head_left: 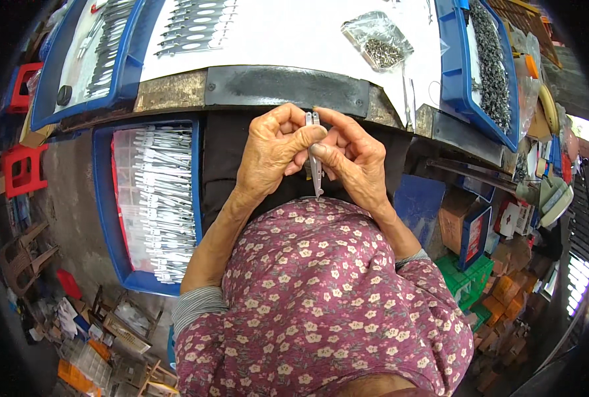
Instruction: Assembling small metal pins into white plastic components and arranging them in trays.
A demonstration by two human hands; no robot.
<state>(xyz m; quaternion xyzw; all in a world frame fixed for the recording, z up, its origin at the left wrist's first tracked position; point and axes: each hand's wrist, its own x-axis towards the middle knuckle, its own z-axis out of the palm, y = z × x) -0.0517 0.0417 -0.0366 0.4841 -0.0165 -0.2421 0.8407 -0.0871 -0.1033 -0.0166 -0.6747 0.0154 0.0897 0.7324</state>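
The slim grey metal compass-like piece (317, 175) was near the centre of the frame, just below the front edge of the worktop (281, 40); it ran almost vertically in the picture, its twin holed ends uppermost and its narrow tip pointing down toward the floral garment (321, 284); both hands had hold of it; the left hand (268, 149) had thumb and forefinger drawn together in a pinch near the upper end; the right hand (361, 159) was curled, its thumb laid against the piece a little lower; how the fingers behind it bore on the metal, I could not tell.

It looked light enough for fingertips alone, and stiff along its length; the smooth metal would probably be rather slippery, so a firm pinch seemed wiser than a loose one; it did not look fragile, though the thin lower part might bend if forced sideways, and the tip could prick; the best hold seemed to be on the flat sides just below the holed ends; if those ends pivoted, as their shape suggested, gripping only one might let the other swing.
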